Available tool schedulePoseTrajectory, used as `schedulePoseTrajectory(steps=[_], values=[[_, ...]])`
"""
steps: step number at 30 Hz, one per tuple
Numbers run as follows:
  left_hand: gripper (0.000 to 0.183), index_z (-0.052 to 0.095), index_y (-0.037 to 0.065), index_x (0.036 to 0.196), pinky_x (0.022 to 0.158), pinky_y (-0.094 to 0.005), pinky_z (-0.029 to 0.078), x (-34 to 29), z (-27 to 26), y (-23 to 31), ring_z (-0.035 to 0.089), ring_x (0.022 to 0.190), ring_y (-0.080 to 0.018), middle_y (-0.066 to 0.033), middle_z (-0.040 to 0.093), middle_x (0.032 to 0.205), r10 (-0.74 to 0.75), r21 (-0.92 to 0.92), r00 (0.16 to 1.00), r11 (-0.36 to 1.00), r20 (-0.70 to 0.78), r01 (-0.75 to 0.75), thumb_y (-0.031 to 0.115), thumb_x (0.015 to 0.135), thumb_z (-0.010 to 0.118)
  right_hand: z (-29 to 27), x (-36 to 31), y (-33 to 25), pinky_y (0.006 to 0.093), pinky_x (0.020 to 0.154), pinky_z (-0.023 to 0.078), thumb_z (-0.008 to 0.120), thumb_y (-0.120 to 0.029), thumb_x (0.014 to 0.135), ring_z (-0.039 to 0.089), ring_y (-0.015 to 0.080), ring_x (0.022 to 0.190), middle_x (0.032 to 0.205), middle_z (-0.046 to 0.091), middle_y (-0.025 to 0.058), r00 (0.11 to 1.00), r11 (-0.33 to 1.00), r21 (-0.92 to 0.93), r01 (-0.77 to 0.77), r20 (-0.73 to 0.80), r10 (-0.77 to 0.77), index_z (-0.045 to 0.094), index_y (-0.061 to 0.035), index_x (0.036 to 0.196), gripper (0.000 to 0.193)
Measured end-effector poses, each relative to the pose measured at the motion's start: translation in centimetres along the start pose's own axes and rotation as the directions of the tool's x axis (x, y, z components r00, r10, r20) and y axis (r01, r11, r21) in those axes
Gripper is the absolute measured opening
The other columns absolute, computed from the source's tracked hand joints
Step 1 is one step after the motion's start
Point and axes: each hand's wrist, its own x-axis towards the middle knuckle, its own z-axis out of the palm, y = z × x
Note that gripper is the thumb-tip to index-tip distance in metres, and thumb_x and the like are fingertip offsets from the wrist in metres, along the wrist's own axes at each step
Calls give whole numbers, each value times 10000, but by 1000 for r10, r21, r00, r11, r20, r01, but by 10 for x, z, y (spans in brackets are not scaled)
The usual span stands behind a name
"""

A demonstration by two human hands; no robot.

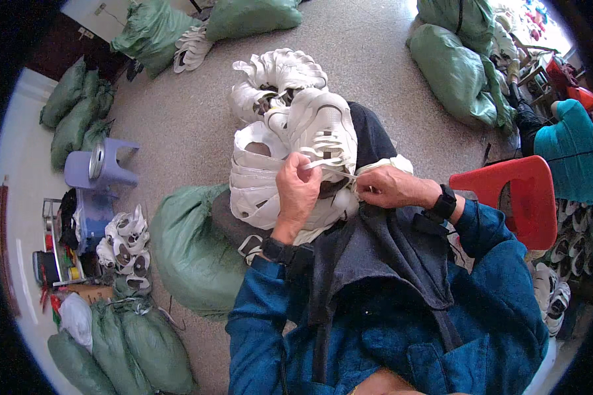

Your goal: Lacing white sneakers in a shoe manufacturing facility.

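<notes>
A white sneaker (319, 112) rests at my lap with its toe pointing away from me and a pale shoelace (339, 172) across its upper. My left hand (296, 195) is at the shoe's left side, thumb and fingers pinched on the lace near the eyelets. To the right of the opening, my right hand (390, 187) has its fingers closed on a stretch of lace that runs between both hands. White shoe uppers (254, 178) are stacked against the sneaker's left side. Beyond it, several more white shoes (286, 69) form a curved row.
Green sacks stand around: one sack (194, 247) by my left leg, another sack (451, 76) far right. A red plastic stool (530, 201) is close on my right. At the left are a purple stool (115, 158) and piled shoes (125, 243). A person's teal-covered leg (566, 148) shows at right.
</notes>
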Motion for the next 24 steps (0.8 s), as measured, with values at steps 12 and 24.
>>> schedulePoseTrajectory(steps=[12,24], values=[[110,708,34,999,676,-262,480,-1,6,-8,581,766,-130,-37,615,913,87,-23,960,995,-266,-97,22,895,675,-5,-9,3,398,672,486,610,-138,887,614,299,718,754,592,159,998,998,30,55,-42,-54,604,0,861,141],[48,679,18,920,720,-350,500,-7,13,-21,630,809,-242,-90,644,877,51,45,972,998,-229,-41,16,872,674,-27,-40,-8,345,619,481,643,-196,911,593,177,646,688,627,90,954,980,77,-182,257,156,656,-1,845,206]])
